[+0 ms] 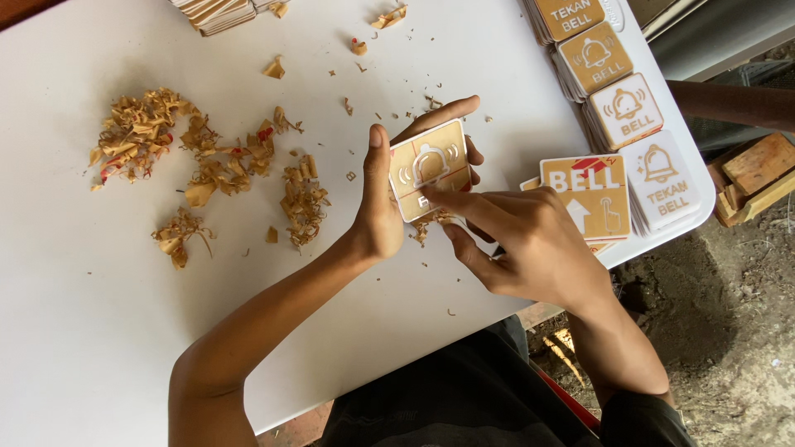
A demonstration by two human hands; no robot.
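Note:
My left hand [383, 199] grips a small square plaque [429, 166], tan with a white bell symbol, holding it tilted above the white table [74, 314]. Thumb and fingers clamp its left and top edges. My right hand [530, 244] is at the plaque's lower edge, index finger and thumb pinching or picking at the bottom part, where tan film bits hang beneath it.
Heaps of curled tan peelings [207, 165] lie on the table's left half. Stacks of similar bell plaques [617, 108] line the right edge, with a larger arrow plaque [590, 194] close to my right hand. More stacks [217, 12] sit at the top. Wood blocks [758, 174] lie on the ground.

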